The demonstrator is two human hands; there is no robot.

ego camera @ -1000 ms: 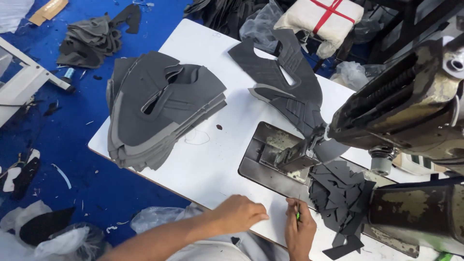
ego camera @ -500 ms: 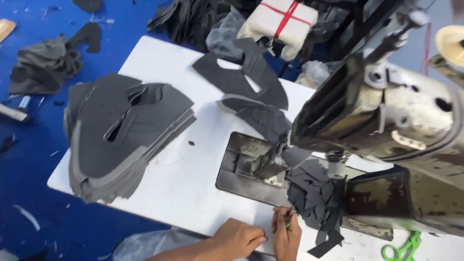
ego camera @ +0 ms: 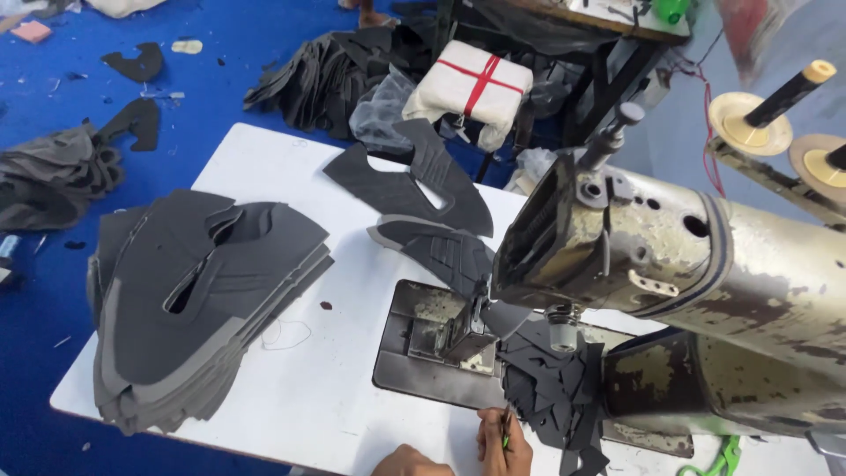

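Beside sewing machine [ego camera: 670, 264]: right hand [ego camera: 504, 445] pinches one green tool [ego camera: 507, 432]; left hand [ego camera: 407, 462] grip unclear.

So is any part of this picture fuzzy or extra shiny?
Head view: the sewing machine has pale glare along its worn metal top; the top right corner is smeared with blur; the stack of grey cut pieces looks sharp; both hands are cut off by the bottom edge.

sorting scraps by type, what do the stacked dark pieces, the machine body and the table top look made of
Stacked pieces: probably matte grey synthetic fabric or foam sheet; cut edges, layered. Machine body: metal with worn, stained paint. Table top: smooth white, likely laminate.
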